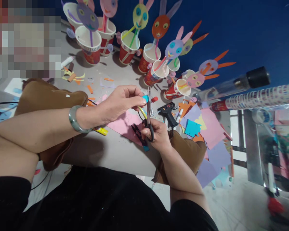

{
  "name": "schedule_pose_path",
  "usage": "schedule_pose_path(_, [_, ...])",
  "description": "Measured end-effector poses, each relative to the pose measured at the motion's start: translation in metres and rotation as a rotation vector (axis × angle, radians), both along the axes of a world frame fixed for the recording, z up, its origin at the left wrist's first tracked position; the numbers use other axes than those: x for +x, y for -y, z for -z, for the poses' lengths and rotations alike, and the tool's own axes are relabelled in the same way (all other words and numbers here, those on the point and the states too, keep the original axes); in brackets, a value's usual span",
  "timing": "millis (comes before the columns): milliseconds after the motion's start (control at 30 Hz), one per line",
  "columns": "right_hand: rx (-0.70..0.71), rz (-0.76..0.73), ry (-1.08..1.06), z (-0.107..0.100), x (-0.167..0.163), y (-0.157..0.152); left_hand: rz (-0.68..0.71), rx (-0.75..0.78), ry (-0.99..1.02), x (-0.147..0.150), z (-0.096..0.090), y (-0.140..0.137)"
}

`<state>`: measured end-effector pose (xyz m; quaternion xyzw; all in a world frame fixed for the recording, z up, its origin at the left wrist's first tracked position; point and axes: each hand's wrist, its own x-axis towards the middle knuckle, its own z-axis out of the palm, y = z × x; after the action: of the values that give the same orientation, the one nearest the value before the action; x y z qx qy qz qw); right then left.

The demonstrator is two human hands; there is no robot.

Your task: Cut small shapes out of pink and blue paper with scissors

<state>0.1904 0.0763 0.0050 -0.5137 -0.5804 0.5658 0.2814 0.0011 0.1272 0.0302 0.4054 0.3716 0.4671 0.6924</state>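
While left hand (121,101) pinches small blue scrap (145,98), right hand (158,133) holds black-handled scissors (148,110), blades (149,96) at scrap's edge (cannot tell if touching). Black snips (136,132) on pink paper (122,125), near right hand. 1 glue gun (169,114) on table (125,154), right of scissors. Red cups (144,65) behind, paper rabbits (161,27) standing in them.

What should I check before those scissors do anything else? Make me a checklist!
1. Scissors held by the handles in the right hand: ok.
2. Blue paper piece pinched in the left hand: ok.
3. Left fingertips well away from the blades: not ok, they look very close.
4. Scissor tips clear of the nearest paper cup: cannot tell, they meet in this view.
5. Glue gun out of both hands: ok.
6. Glue gun cool: cannot tell.
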Motion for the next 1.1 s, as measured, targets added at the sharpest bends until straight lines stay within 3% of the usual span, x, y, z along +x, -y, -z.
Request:
schedule_pose_path(367, [0.024, -0.003, 0.011, 0.0026, 0.0017, 0.0005, 0.005, 0.091, -0.152, -0.0021, 0.0001, -0.0007])
schedule_pose_path(1100, [0.009, -0.001, -0.021, -0.0011, -0.0002, -0.0011, -0.016, 0.121, -0.14, -0.0022, 0.003, -0.0022])
